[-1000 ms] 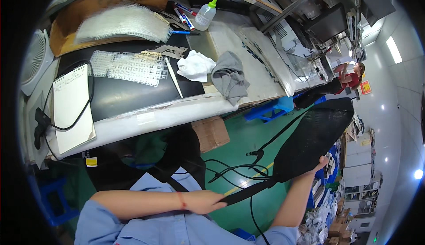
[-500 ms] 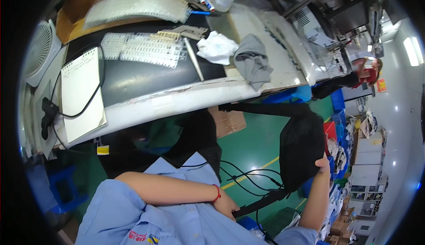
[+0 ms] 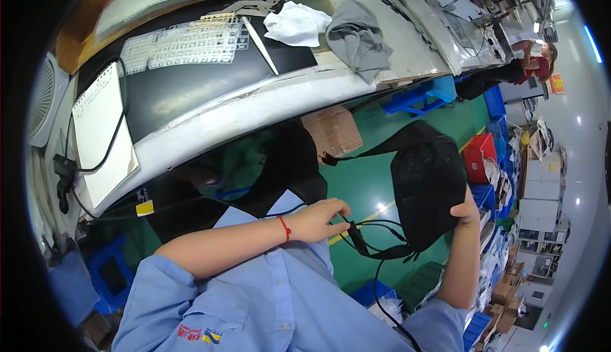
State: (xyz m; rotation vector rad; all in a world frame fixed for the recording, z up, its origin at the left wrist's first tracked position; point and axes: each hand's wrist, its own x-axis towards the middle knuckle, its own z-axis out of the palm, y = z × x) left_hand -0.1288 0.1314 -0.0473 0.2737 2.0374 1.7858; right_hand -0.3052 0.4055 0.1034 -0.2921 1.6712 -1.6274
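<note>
Gripping black mesh fabric pad (image 3: pixel 428 190) in right hand (image 3: pixel 466 210), left hand (image 3: pixel 316 219) fingers pinching thin black cable (image 3: pixel 354 234); probably connecting next, needing steady alignment.

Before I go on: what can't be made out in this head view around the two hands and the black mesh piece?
- Right hand: fingers hidden behind the black mesh piece; grip unclear.
- Left hand: fingertips on the black cable; the connector is too small to identify.
- Cable's lower end: runs off the bottom edge.
- Clear plastic trays: contents too small and glare-washed.
</note>
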